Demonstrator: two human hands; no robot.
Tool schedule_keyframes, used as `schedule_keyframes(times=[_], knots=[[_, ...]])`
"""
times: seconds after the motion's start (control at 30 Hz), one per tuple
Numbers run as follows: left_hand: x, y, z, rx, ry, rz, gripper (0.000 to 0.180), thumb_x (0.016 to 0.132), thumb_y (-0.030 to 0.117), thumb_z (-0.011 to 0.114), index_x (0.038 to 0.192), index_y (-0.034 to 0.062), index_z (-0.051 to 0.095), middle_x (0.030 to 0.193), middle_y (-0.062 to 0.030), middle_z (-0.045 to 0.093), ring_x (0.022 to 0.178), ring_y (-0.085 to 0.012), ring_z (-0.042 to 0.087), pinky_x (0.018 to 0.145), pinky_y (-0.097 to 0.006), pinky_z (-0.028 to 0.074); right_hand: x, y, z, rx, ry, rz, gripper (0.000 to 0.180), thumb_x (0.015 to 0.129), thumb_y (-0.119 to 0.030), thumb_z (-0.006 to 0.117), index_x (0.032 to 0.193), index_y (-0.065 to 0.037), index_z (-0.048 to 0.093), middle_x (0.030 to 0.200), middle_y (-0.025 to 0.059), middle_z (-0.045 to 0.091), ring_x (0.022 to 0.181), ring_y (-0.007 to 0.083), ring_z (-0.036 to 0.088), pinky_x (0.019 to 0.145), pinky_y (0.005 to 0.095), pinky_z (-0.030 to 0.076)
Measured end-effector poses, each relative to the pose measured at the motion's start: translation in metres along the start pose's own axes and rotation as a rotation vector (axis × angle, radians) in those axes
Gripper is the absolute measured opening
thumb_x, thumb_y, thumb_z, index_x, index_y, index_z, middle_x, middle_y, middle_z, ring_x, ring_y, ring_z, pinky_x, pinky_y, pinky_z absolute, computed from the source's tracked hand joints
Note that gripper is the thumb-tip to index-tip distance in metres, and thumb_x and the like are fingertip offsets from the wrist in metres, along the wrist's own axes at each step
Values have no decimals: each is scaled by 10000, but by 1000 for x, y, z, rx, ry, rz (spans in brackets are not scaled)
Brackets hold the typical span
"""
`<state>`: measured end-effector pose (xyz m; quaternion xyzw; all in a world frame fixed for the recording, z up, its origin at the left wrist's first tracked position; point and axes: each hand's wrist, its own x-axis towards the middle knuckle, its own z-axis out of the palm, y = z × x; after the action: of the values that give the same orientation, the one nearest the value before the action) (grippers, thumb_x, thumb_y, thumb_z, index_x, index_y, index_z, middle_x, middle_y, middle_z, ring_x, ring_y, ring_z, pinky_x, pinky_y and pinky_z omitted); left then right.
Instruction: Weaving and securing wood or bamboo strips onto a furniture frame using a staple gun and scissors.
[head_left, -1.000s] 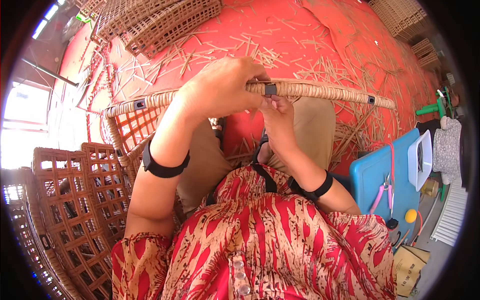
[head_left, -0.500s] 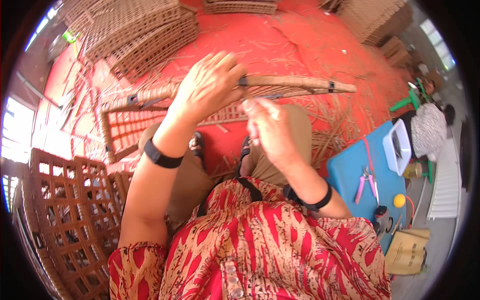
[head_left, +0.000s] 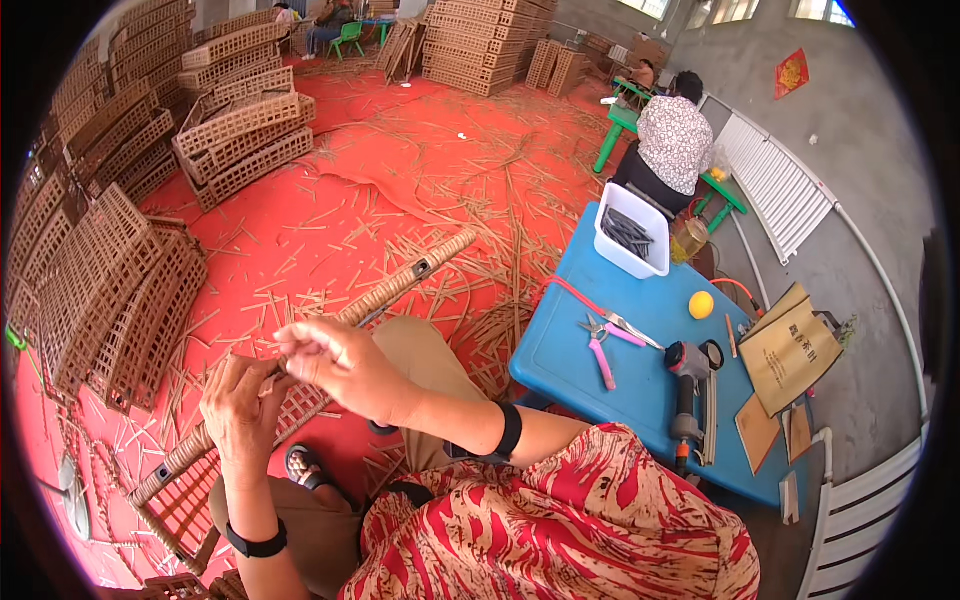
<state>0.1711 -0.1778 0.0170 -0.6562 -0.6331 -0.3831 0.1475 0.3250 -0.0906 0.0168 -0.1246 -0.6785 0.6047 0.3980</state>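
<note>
We grip the woven rail [head_left: 400, 285] of one rattan frame [head_left: 190, 490] with the left hand [head_left: 240, 410], closed around it low on our lap; the right hand [head_left: 345, 365] pinches narrow just above, on what we cannot tell. The rail's long axis runs from lower left up to the right, away from both hands, left hand nearer the frame. On one blue table [head_left: 560, 350]: one pair of pliers [head_left: 600, 350], one white tub [head_left: 630, 230], one yellow ball [head_left: 701, 305].

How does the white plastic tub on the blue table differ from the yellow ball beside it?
The white rectangular plastic tub is boxy and open-topped, holding dark pieces; the small yellow ball is round and solid-looking. The tub is far larger and sits at the table's far end, the ball nearer the right edge. Both rest on the blue table, away from either hand.
</note>
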Motion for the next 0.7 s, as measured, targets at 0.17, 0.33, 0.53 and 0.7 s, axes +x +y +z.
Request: schedule_keyframes(times=[0.17,0.33,0.53,0.7], knots=[[-9,-2,-8,25,-13,-109,129,703,62,658,815,20,611,800,-106,566,751,-316,578,666,-417,455,15,20,18,-298,-85,-402,164,862,-119,680,969,4,665,977,128,658,920,287,646,807,356,516],[-5,-3,2,65,-27,-161,214,702,208,737,807,65,618,718,-92,534,703,-303,576,638,-419,452,14,10,9,-245,-48,-260,148,930,-97,624,1031,-15,697,954,96,691,840,160,654,723,295,523],[-4,5,5,-11,39,-279,399,679,262,804,925,81,547,795,-73,566,724,-289,602,634,-388,472,20,-10,1,128,64,162,254,951,-171,626,1132,6,609,858,87,692,737,116,654,601,211,496],[-23,8,3,13,94,-262,446,620,225,841,906,75,533,825,-92,521,733,-290,586,629,-389,470,25,-7,15,144,149,65,345,929,-71,637,1239,2,505,886,97,671,724,126,655,560,200,491]])
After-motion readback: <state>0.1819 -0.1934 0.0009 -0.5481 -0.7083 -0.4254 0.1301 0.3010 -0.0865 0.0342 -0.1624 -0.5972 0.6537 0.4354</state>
